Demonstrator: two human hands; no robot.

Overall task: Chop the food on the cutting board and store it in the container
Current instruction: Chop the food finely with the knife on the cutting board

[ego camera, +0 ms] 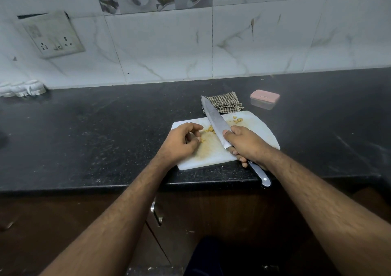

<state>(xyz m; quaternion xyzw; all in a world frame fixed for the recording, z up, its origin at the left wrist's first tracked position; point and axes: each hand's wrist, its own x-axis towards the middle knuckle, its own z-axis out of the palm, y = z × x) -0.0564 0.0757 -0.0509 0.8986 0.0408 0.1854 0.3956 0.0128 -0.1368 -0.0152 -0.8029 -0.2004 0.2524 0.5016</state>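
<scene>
A person stands at a dark stone desk [105, 127] and looks down at a white cutting board [260, 134] that lies near its front edge. The right hand [245, 144] is wrapped around the handle of a long chef's knife [215, 121], thumb pressed against the side of the blade near its heel; the blade slants up and away across the board, its tip over a folded checked cloth [226, 103] behind the board. The left hand [182, 142] rests on the board's left part with fingers loosely curled; whether the fingertips pinch a crumb cannot be told. Small yellowish food pieces [209, 129] lie just beside those fingers, and a few more [238, 119] sit to the right of the blade. They look light, small and crumbly, likely to scatter or roll under the blade, so gathering them into a heap and steadying them with curled fingertips seems wise. A small clear container [264, 101] with a pink lid, closed, stands behind the board to the right.
</scene>
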